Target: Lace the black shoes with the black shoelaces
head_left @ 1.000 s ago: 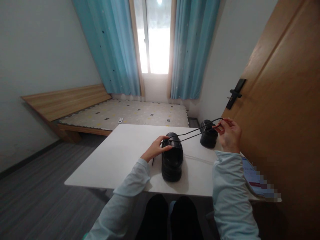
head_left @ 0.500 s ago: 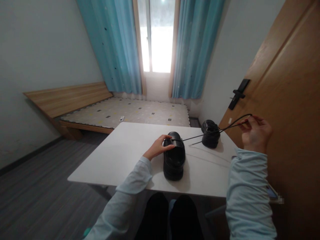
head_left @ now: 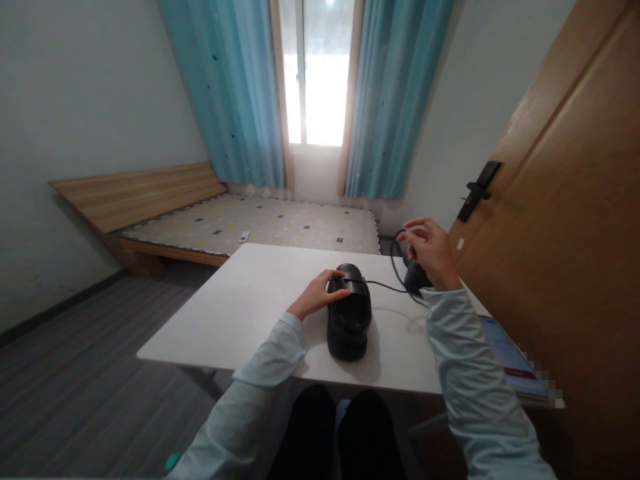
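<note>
A black shoe [head_left: 349,327] stands on the white table [head_left: 240,313] in front of me, its toe toward the window. My left hand [head_left: 323,293] grips the front of this shoe from the left, thumb and fingers around its upper. A black shoelace [head_left: 387,285] runs from the shoe's right side and loops up to my right hand [head_left: 425,250]. That hand is raised over the table's right side, its fingertips pinched on the lace. Behind it a second black shoe [head_left: 414,277] is partly hidden by the hand and sleeve.
A flat printed item [head_left: 515,360] lies at the table's right edge, beside the wooden door [head_left: 575,233] with a black handle [head_left: 479,192]. Beyond the table are a bed [head_left: 280,223] with a small white object [head_left: 244,237] on it, and blue curtains [head_left: 230,100].
My right hand has moved left and slightly inward with the shoelace, which has gone from stretched taut to a slack loop. My left hand stays on the shoe.
</note>
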Demonstrator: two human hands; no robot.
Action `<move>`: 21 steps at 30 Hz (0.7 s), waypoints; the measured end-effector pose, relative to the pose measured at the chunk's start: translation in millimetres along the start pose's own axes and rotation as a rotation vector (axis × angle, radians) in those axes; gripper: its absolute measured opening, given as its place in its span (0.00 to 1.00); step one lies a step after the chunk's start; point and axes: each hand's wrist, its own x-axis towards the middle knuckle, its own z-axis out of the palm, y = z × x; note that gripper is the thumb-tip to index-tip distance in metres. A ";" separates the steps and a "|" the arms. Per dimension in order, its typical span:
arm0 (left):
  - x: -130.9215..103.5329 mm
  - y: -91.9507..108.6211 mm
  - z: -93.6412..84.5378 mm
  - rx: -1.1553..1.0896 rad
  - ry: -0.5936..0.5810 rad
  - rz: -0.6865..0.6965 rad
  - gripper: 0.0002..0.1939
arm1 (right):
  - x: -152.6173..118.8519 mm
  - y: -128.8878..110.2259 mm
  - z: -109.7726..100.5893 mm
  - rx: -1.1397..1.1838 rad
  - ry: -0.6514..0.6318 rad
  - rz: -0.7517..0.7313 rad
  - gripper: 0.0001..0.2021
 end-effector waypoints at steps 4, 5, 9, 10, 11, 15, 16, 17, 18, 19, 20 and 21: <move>0.2 -2.9 0.9 0.003 0.002 0.012 0.25 | -10.2 18.9 31.8 -0.472 -0.257 0.007 0.10; 0.2 -3.8 0.8 0.005 0.001 0.015 0.25 | -13.7 22.1 37.1 -0.600 -0.322 0.005 0.11; -0.1 -6.6 -0.1 0.011 0.000 0.017 0.26 | -26.6 31.3 50.3 -0.896 -0.719 0.105 0.09; -0.1 -7.0 -0.3 0.012 0.000 0.017 0.26 | -28.6 33.9 52.1 -0.937 -0.808 0.115 0.09; -0.1 -7.2 -0.5 0.013 0.001 0.018 0.26 | -29.9 36.8 53.4 -0.977 -0.859 0.117 0.08; -0.2 -7.4 -0.7 0.014 0.002 0.020 0.26 | -30.6 45.1 53.9 -1.065 -0.819 0.118 0.09; -0.3 -7.4 -0.8 0.015 0.003 0.019 0.26 | -30.2 45.2 52.5 -1.054 -0.817 0.131 0.08; -0.4 -7.3 -0.9 0.015 0.002 0.018 0.26 | -29.6 44.4 50.4 -1.029 -0.826 0.148 0.08; -0.5 -7.1 -1.1 0.016 0.003 0.016 0.26 | -28.9 42.9 47.5 -0.992 -0.843 0.173 0.08; -0.6 -6.8 -1.3 0.016 0.005 0.014 0.26 | -28.0 41.3 44.0 -0.944 -0.859 0.201 0.09; -0.8 -6.4 -1.5 0.015 0.005 0.011 0.26 | -27.0 39.8 39.8 -0.888 -0.862 0.238 0.10; -0.9 -5.9 -1.8 0.013 0.005 0.009 0.26 | -25.9 38.7 35.2 -0.825 -0.857 0.286 0.10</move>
